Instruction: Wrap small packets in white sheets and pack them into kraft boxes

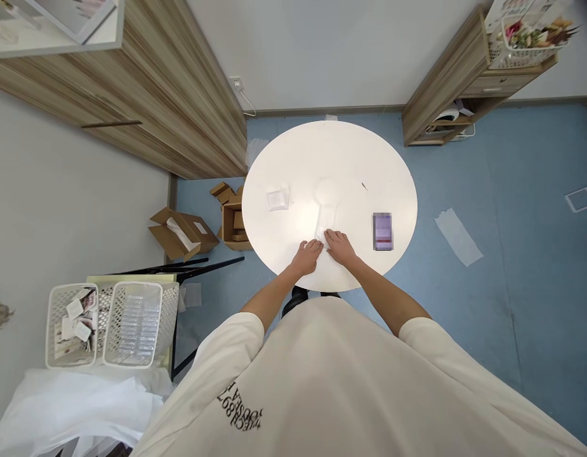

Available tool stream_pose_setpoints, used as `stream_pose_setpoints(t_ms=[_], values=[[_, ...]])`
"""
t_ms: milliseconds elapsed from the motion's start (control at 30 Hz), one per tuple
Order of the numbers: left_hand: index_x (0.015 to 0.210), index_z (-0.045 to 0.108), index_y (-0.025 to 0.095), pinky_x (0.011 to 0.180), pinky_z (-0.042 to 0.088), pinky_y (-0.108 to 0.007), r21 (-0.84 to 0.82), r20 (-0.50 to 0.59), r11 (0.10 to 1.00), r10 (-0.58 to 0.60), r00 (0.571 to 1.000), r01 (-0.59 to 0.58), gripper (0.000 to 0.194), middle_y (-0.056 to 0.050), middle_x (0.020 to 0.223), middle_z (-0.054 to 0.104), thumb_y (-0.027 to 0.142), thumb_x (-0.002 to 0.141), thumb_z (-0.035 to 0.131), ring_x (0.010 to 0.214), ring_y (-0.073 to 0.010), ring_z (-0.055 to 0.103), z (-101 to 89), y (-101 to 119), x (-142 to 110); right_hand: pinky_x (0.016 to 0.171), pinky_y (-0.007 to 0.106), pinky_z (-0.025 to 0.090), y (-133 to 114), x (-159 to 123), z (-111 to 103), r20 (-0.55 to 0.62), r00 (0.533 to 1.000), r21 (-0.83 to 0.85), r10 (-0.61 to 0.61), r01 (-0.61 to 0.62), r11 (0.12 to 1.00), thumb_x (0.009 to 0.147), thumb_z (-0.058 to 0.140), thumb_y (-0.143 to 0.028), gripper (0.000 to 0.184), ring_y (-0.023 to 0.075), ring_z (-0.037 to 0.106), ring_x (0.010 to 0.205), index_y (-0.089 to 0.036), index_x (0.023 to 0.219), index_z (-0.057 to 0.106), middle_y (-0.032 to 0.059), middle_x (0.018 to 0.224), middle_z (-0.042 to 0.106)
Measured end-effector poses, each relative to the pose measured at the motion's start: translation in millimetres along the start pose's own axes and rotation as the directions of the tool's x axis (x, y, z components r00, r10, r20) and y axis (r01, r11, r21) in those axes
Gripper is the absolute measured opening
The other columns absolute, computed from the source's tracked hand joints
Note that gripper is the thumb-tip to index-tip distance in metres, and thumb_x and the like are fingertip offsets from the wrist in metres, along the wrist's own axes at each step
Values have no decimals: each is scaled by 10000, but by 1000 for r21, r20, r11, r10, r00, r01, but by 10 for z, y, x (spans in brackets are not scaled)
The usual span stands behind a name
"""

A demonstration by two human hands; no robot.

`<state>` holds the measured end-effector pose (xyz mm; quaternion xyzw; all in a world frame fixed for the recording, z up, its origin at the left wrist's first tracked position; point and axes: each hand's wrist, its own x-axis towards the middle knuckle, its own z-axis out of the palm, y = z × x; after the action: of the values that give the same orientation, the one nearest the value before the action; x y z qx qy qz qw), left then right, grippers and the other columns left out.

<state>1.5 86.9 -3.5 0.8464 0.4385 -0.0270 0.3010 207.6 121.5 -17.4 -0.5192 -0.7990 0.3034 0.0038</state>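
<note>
Left hand (308,252) and right hand (339,246) lie side by side, fingers flat on the near end of a white strip (324,221) on the round table (293,254).

Neither hand is closed around it; both press down. Keeping the palms level and the pressure even should hold the strip straight. On the table: 1 strip, 1 folded white square (278,198) to the left, 1 blurred purple item (382,231) to the right. 2 white baskets (103,325) stand off to the left.

Black lettering is printed on the white shirt (322,381), near, seen upside down. Only "1897" can be partly made out.
</note>
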Motion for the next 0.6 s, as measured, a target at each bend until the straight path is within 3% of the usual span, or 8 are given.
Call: stream_pose_setpoints(t_ms=[133,300,500,600], values=[[1561,415,168,1239,203,-511,-10,0,999,40,999,-40,784,-168,1634,396,47,792,499,1540,-317,318,-24,-61,-25,1133,532,391,35,69,5,6,1000,30,9,-9,1000,843,586,-110,685,371,438,1335,-182,1512,458,160,1539,477],[1517,457,224,1239,219,-520,-24,-73,1000,13,997,-15,730,-138,1614,421,28,814,480,1539,-305,322,-61,-52,30,1145,521,399,83,114,-90,21,999,64,-29,28,998,801,647,-133,684,368,449,1327,-153,1470,507,160,1513,504],[1342,558,244,1188,297,-490,-62,-136,997,-55,989,47,556,-135,1387,554,0,857,439,1387,-287,479,-58,-36,163,1121,510,417,61,135,-235,91,994,115,-52,41,992,777,699,-164,623,349,495,1317,-174,1391,592,135,1485,559],[1288,574,225,1123,359,-479,-89,-112,992,-98,989,89,515,-136,1293,583,-5,853,424,1275,-295,539,-74,-10,177,1106,499,428,15,125,-297,153,985,165,-78,52,985,756,713,-152,586,328,540,1277,-209,1334,636,106,1422,621]])
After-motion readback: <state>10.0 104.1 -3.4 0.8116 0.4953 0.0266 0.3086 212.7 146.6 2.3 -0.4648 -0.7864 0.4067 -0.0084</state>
